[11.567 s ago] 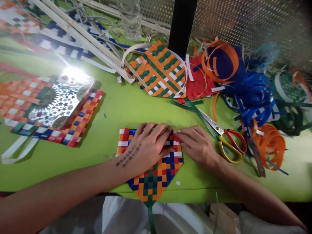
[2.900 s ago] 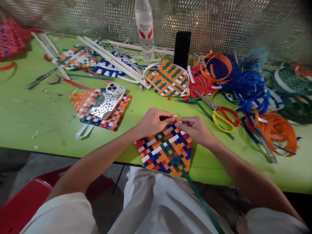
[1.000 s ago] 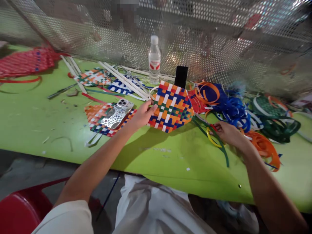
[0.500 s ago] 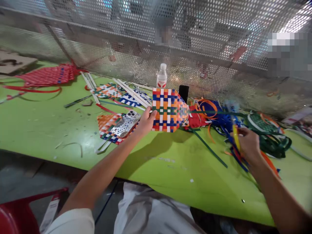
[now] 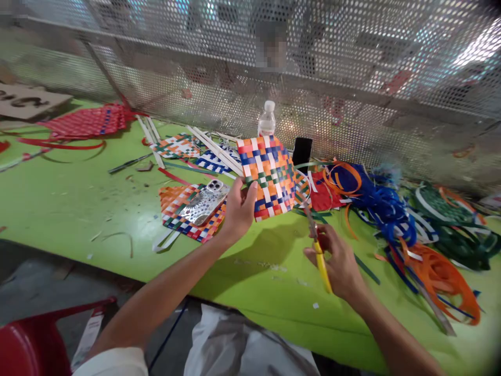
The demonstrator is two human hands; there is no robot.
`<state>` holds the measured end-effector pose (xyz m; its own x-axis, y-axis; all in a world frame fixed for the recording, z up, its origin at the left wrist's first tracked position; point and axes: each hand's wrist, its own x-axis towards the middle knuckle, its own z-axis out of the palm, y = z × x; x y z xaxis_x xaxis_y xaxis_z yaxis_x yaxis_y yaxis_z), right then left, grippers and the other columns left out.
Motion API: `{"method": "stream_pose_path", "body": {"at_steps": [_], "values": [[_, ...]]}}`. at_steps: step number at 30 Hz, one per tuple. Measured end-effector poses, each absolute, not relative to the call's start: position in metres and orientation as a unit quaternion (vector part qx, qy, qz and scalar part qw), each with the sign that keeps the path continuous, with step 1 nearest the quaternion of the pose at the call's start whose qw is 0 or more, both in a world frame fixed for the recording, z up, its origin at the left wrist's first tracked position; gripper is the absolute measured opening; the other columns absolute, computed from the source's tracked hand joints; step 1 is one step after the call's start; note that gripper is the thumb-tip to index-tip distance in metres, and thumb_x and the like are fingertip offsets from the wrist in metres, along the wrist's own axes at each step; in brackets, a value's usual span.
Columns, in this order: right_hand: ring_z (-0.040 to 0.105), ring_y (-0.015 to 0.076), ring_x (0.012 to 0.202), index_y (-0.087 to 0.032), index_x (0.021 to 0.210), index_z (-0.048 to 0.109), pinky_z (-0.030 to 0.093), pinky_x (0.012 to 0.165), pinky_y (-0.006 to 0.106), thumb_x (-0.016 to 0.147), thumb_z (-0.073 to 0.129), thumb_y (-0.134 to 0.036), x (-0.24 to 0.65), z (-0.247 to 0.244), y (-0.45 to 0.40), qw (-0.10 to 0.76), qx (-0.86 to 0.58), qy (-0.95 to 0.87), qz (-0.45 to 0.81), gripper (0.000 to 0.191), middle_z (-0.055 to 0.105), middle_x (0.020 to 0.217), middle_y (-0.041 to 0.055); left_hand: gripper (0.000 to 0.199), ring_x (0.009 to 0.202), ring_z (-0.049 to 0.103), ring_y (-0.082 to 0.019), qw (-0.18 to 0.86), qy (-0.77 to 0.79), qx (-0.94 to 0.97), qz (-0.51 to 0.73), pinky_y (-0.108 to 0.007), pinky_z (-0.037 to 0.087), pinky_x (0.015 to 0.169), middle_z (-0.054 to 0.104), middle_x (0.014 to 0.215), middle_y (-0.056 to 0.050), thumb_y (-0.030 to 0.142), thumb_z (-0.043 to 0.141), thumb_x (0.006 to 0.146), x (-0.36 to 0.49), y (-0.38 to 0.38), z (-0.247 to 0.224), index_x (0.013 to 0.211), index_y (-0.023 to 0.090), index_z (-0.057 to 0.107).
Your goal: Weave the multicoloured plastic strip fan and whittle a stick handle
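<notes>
Scissors (image 5: 318, 249) farther left over green table (image 5: 270, 295)

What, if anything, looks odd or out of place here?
Mostly the patterned phone: it lies atop a woven piece, an odd shelf among craft materials. Blue strips lie tangled in a heap, and a loose white scrap sits near the front edge of the green table. No spill shows.

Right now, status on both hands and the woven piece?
Left hand gripping woven piece above green table. Right hand holding scissors near it, contact unclear. No obstruction seen between them.
</notes>
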<state>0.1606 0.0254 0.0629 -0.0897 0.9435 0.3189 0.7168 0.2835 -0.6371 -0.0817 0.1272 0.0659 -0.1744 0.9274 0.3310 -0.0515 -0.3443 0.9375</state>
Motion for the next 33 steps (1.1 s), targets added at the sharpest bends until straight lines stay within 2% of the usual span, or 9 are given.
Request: {"method": "stream_pose_path", "body": {"at_steps": [3, 8, 11, 15, 18, 22, 28, 33], "values": [[0.059, 0.0135, 0.061, -0.020, 0.114, 0.061, 0.050, 0.057, 0.027, 0.086, 0.075, -0.050, 0.155, 0.051, 0.022, 0.329, -0.603, -0.726, 0.027, 0.043, 0.070, 0.090, 0.0042, 0.025, 0.059, 0.050, -0.010, 0.388, 0.392, 0.518, 0.653, -0.022, 0.046, 0.054, 0.053, 0.071, 0.003, 0.046, 0.062, 0.101, -0.074, 0.115, 0.066, 0.107, 0.022, 0.061], [0.070, 0.0173, 0.076, -0.021, 0.116, 0.062, 0.052, 0.063, 0.026, 0.088, 0.074, -0.049, 0.164, 0.041, 0.021, 0.320, -0.613, -0.718, -0.079, 0.042, 0.073, 0.105, 0.0069, 0.027, 0.076, 0.060, -0.011, 0.440, 0.338, 0.506, 0.661, -0.022, 0.054, 0.067, 0.065, 0.094, -0.003, 0.046, 0.063, 0.101, -0.062, 0.103, 0.060, 0.119, 0.025, 0.062], [0.072, 0.0197, 0.084, -0.019, 0.115, 0.063, 0.051, 0.064, 0.027, 0.088, 0.075, -0.049, 0.167, 0.038, 0.020, 0.317, -0.617, -0.708, -0.135, 0.042, 0.074, 0.106, 0.0075, 0.029, 0.070, 0.057, -0.011, 0.461, 0.339, 0.486, 0.661, -0.021, 0.052, 0.061, 0.063, 0.089, -0.001, 0.048, 0.063, 0.101, -0.057, 0.099, 0.058, 0.121, 0.027, 0.062], [0.073, 0.0202, 0.085, -0.018, 0.111, 0.063, 0.047, 0.059, 0.026, 0.088, 0.075, -0.049, 0.168, 0.040, 0.017, 0.307, -0.617, -0.696, -0.203, 0.041, 0.075, 0.105, 0.0079, 0.036, 0.071, 0.059, -0.013, 0.466, 0.338, 0.487, 0.657, -0.023, 0.055, 0.064, 0.059, 0.077, 0.000, 0.051, 0.064, 0.100, -0.054, 0.095, 0.056, 0.129, 0.030, 0.062], [0.072, 0.0191, 0.081, -0.018, 0.109, 0.063, 0.045, 0.056, 0.027, 0.088, 0.074, -0.049, 0.169, 0.042, 0.017, 0.302, -0.625, -0.684, -0.223, 0.039, 0.075, 0.102, 0.0074, 0.040, 0.074, 0.061, -0.015, 0.458, 0.343, 0.494, 0.654, -0.026, 0.057, 0.069, 0.057, 0.074, 0.001, 0.052, 0.063, 0.100, -0.053, 0.094, 0.055, 0.134, 0.031, 0.060], [0.072, 0.0200, 0.084, -0.018, 0.112, 0.063, 0.046, 0.058, 0.028, 0.088, 0.075, -0.050, 0.171, 0.042, 0.016, 0.291, -0.635, -0.683, -0.213, 0.042, 0.075, 0.105, 0.0080, 0.040, 0.078, 0.063, -0.017, 0.452, 0.355, 0.506, 0.643, -0.030, 0.059, 0.076, 0.057, 0.074, 0.000, 0.052, 0.061, 0.100, -0.052, 0.093, 0.055, 0.134, 0.031, 0.060], [0.072, 0.0217, 0.085, -0.019, 0.116, 0.063, 0.048, 0.062, 0.030, 0.091, 0.070, -0.055, 0.174, 0.034, 0.013, 0.266, -0.640, -0.697, -0.183, 0.045, 0.076, 0.106, 0.0096, 0.043, 0.075, 0.062, -0.018, 0.466, 0.384, 0.499, 0.621, -0.031, 0.058, 0.072, 0.056, 0.073, -0.001, 0.056, 0.061, 0.099, -0.051, 0.090, 0.053, 0.133, 0.030, 0.059], [0.070, 0.0193, 0.081, -0.019, 0.110, 0.063, 0.047, 0.061, 0.027, 0.091, 0.070, -0.052, 0.171, 0.034, 0.013, 0.259, -0.630, -0.709, -0.186, 0.040, 0.075, 0.100, 0.0088, 0.043, 0.072, 0.060, -0.018, 0.479, 0.390, 0.505, 0.603, -0.031, 0.055, 0.066, 0.056, 0.074, -0.001, 0.057, 0.061, 0.099, -0.051, 0.088, 0.049, 0.132, 0.030, 0.060]]}}
